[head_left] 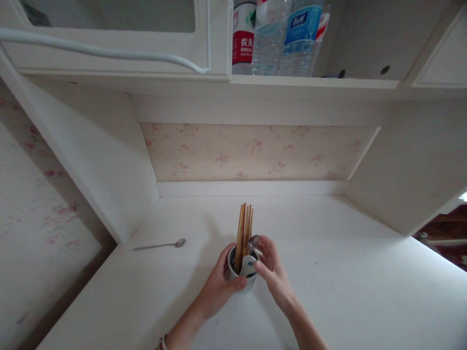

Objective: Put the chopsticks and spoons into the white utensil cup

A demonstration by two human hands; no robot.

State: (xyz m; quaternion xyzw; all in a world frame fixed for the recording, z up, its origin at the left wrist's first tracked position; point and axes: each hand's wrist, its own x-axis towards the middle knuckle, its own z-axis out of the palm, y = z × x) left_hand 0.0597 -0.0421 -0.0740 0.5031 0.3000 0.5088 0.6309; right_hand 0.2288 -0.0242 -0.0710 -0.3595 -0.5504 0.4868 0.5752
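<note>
And the left hand (226,278) wrapped round the cup (249,286), presumably steadying its chopsticks (243,233), while the right hand (270,265) curled beside a metal utensil (253,240), grip unclear!

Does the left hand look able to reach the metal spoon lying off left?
Probably yes, if the left hand first lets go of the cup it clasps; nothing visible stands between it and the metal spoon.

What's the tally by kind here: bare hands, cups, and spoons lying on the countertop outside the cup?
Hands: 2, left hand and right hand
Cup: 1
Loose spoon: 1
Total: 4
</note>
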